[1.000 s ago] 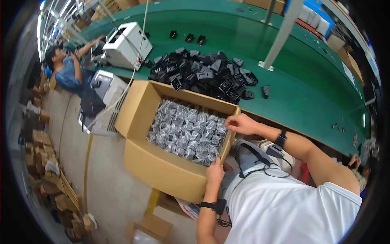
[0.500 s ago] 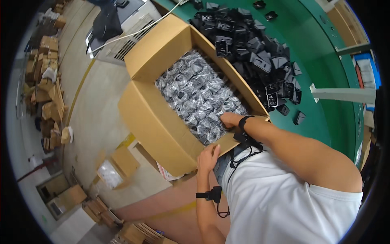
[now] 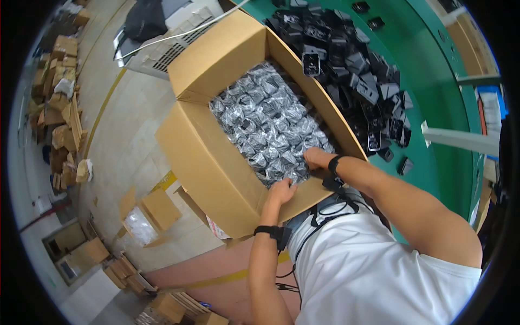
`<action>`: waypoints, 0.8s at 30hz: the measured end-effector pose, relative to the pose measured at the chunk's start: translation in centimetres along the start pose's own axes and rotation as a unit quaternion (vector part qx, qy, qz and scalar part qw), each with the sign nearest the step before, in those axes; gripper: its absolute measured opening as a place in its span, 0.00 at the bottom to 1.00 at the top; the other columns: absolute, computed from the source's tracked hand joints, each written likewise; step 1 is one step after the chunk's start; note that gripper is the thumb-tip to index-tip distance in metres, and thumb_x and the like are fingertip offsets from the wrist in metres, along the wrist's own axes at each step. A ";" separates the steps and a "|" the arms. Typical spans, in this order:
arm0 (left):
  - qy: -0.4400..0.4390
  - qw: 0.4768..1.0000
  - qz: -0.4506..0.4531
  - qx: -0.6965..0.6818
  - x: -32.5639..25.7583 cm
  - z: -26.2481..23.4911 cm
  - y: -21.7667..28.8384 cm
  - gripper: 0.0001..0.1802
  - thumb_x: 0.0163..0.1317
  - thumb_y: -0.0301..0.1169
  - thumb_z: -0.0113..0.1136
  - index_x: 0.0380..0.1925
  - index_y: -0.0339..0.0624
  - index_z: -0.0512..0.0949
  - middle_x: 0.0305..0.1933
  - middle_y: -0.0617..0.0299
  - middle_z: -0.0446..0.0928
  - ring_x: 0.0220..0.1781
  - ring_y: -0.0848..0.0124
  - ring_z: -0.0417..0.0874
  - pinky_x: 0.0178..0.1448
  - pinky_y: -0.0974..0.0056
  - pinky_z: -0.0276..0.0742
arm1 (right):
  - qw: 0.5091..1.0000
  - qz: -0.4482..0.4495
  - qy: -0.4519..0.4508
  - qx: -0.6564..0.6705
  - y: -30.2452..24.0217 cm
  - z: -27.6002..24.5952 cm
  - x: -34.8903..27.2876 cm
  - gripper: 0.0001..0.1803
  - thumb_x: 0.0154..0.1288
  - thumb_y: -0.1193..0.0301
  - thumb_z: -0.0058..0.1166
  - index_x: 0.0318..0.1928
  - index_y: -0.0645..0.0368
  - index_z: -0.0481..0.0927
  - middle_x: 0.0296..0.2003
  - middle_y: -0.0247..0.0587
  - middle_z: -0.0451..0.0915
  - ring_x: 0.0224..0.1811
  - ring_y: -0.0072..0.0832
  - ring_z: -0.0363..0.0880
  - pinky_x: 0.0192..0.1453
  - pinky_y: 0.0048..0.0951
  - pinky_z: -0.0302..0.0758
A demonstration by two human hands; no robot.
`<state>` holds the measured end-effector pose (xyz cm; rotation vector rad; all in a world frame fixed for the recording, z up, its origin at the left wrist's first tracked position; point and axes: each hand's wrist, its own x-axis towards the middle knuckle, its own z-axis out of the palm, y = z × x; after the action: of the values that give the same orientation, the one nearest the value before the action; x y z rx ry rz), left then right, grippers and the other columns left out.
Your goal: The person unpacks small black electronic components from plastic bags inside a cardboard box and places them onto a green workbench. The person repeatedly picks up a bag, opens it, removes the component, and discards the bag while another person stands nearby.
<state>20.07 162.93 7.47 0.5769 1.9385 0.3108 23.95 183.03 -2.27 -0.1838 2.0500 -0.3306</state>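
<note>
Carton point(image 3: 200, 168) holding film-wrapped parts point(image 3: 260, 116) in snug layer; left hand point(image 3: 281, 192) touching nearest ones, right hand point(image 3: 315, 157) resting among them; cannot tell whether either is clamping anything. Keeping pressure light, even, likely suiting film-wrapped parts best.

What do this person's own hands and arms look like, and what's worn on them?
The left hand and right hand look gloveless. Each wrist wears a black band carrying a boxy black module. Thin black cables show near the waist. A white, short-sleeved fabric shirt leaves the forearms uncovered.
</note>
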 end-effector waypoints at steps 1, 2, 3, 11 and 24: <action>-0.031 0.999 -0.008 0.017 0.7 -0.1 0.3 0.24 0.58 0.47 0.53 0.46 0.39 0.76 0.45 0.43 0.78 0.50 0.48 0.78 0.54 0.51 0.72 | 0.999 0.043 -0.003 0.032 0.6 1.0 1.2 0.14 0.46 0.64 0.59 0.33 0.58 0.85 0.39 0.50 0.82 0.44 0.42 0.81 0.46 0.36 0.78; -0.016 1.000 -0.021 -0.001 1.4 0.2 -0.1 0.24 0.57 0.46 0.54 0.47 0.40 0.76 0.44 0.45 0.79 0.50 0.50 0.78 0.54 0.53 0.72 | 0.997 0.052 0.017 0.060 0.7 0.4 -0.2 0.13 0.45 0.65 0.61 0.31 0.58 0.84 0.37 0.49 0.83 0.41 0.39 0.82 0.43 0.34 0.79; -0.002 1.000 -0.024 -0.019 1.6 0.7 -0.7 0.23 0.56 0.46 0.56 0.45 0.40 0.76 0.42 0.46 0.80 0.47 0.52 0.80 0.52 0.54 0.73 | 0.994 0.061 0.038 0.088 0.6 -0.1 -1.7 0.11 0.44 0.66 0.62 0.29 0.59 0.84 0.35 0.48 0.83 0.38 0.36 0.83 0.40 0.32 0.80; 0.022 0.954 0.053 -0.295 4.3 3.7 -2.0 0.29 0.47 0.45 0.71 0.41 0.33 0.76 0.29 0.56 0.79 0.32 0.67 0.80 0.33 0.64 0.76 | 0.768 -0.116 -0.083 0.624 -0.1 -3.9 -9.1 0.05 0.51 0.75 0.59 0.30 0.63 0.80 0.28 0.41 0.82 0.30 0.28 0.83 0.37 0.24 0.80; 0.103 0.995 -0.003 0.003 -3.0 -0.6 1.8 0.11 0.50 0.37 0.63 0.22 0.40 0.81 0.33 0.42 0.79 0.39 0.48 0.80 0.44 0.50 0.75 | 0.960 -0.029 -0.005 0.280 2.0 -1.9 -6.4 0.22 0.49 0.67 0.63 0.48 0.52 0.80 0.34 0.38 0.84 0.36 0.31 0.83 0.39 0.32 0.79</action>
<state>21.05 162.96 10.89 0.5615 2.1394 0.3727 25.33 186.90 3.34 0.1036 1.8622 -0.9247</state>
